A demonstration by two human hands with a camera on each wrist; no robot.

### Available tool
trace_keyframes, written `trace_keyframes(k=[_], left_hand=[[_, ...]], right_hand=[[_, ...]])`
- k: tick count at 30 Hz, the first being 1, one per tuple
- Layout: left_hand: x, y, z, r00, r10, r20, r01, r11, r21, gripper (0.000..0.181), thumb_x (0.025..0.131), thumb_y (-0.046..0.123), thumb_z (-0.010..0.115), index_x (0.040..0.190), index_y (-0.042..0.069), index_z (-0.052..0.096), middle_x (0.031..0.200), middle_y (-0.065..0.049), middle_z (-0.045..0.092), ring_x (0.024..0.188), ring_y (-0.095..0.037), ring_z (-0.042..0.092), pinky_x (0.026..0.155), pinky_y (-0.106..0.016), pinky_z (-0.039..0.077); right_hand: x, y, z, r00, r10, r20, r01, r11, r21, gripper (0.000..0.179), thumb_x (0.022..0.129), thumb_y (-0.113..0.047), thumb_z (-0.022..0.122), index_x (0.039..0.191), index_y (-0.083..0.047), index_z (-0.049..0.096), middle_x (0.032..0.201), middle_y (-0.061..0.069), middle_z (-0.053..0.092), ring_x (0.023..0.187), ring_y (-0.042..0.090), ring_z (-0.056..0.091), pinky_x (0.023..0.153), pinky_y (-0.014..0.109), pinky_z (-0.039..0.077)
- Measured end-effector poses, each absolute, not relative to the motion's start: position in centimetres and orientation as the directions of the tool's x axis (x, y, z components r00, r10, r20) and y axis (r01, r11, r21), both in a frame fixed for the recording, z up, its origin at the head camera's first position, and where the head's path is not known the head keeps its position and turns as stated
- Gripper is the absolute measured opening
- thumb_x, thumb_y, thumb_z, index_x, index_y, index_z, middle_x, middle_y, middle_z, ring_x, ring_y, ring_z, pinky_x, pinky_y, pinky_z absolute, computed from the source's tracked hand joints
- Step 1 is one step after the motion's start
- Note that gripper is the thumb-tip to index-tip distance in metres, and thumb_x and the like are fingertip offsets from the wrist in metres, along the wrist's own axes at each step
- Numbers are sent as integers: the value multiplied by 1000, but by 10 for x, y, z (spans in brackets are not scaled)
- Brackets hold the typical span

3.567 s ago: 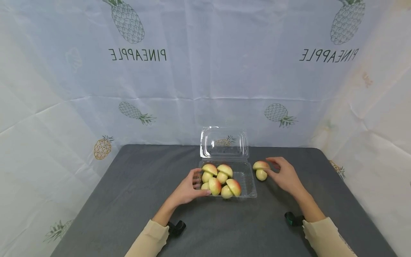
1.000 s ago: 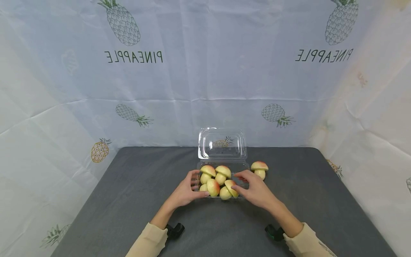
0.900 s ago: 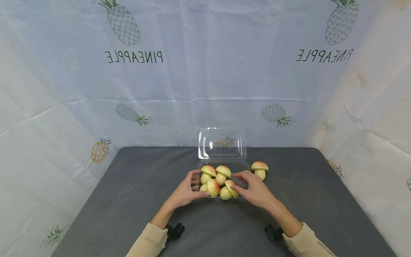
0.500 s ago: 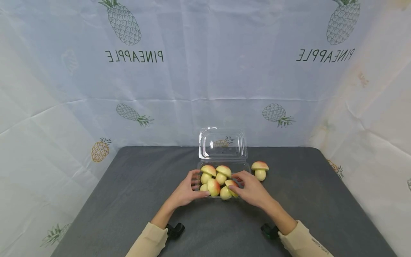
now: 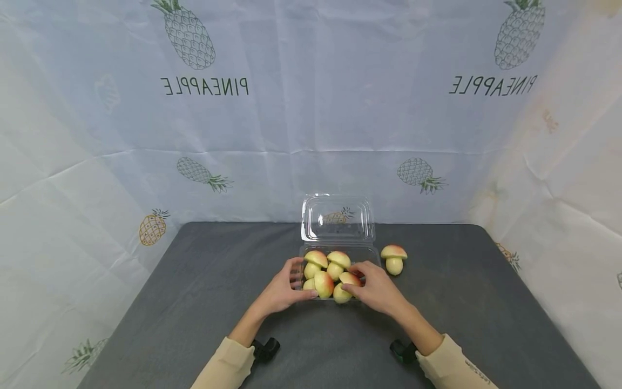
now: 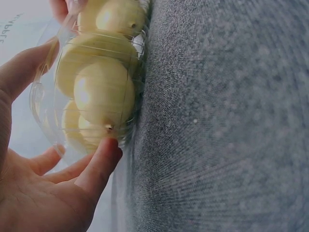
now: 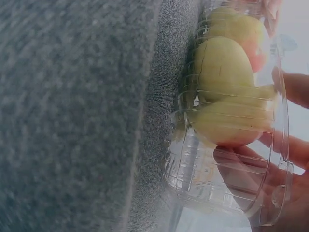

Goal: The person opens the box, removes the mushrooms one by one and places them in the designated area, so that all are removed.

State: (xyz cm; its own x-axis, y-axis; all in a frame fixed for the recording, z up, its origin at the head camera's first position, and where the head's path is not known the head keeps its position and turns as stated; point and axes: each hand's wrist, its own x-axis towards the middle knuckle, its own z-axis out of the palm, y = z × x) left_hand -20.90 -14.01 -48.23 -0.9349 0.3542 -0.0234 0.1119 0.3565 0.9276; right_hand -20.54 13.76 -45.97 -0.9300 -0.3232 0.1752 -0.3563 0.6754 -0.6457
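A clear plastic clamshell box (image 5: pixel 366 254) on the table holds several yellow mushroom-shaped pieces with reddish caps. My left hand (image 5: pixel 282 290) grips the box's left end, thumb at the front and fingers down the side. In the left wrist view, its fingertips lie against the plastic beside a round yellow stem (image 6: pixel 104 92). My right hand (image 5: pixel 378 289) reaches into the right part of the box and pinches the front-right toy mushroom (image 5: pixel 342 294), thumb in front and fingers at the cap. The right wrist view shows this mushroom's cap (image 7: pixel 231 125) through the wall, with fingers behind it.
The box's hinged lid (image 5: pixel 338 219) stands raised at the back. One more toy mushroom (image 5: pixel 394 262) stands upright on the dark grey table (image 5: pixel 204 302), right of the box. A pineapple-print cloth (image 5: pixel 330 119) hangs behind and at both sides.
My right hand has left the mushroom outside the box and moved left into it. Lately it shifts slightly left, and the front-right mushroom's cap turns more upright. My left hand stays put.
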Motion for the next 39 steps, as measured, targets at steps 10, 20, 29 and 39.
trace_keyframes(k=[10,20,29,39], left_hand=[[-209,-140,-483,-935,354,-24,113,360,926,92,87,34,84,157,11,28,150,-21,40,133,-40,50,103,-53,50],[-210,-140,-482,-938,346,-15,119,364,924,91,88,31,83,156,7,29,149,-23,41,131,-42,51,103,-54,50],[-209,-140,-481,-938,347,-27,107,363,926,93,87,33,84,157,9,28,151,-22,39,133,-41,49,104,-54,49],[-210,-140,-483,-937,348,-22,110,357,928,91,87,29,84,157,7,29,149,-23,41,132,-42,50,104,-54,48]], right_hand=[[-206,137,-461,-927,-327,182,-363,667,-651,41,87,-32,83,117,-7,72,106,1,66,93,15,63,80,36,55],[-203,138,-453,-913,-336,230,-397,612,-684,36,88,-26,82,118,-7,73,111,3,67,99,18,64,84,41,58],[-204,143,-451,-908,-337,250,-409,579,-706,33,90,-27,81,118,-12,73,114,1,67,100,17,64,84,40,58],[-204,152,-449,-885,-363,290,-450,514,-730,33,92,-29,79,120,-13,72,116,0,67,101,18,64,85,48,58]])
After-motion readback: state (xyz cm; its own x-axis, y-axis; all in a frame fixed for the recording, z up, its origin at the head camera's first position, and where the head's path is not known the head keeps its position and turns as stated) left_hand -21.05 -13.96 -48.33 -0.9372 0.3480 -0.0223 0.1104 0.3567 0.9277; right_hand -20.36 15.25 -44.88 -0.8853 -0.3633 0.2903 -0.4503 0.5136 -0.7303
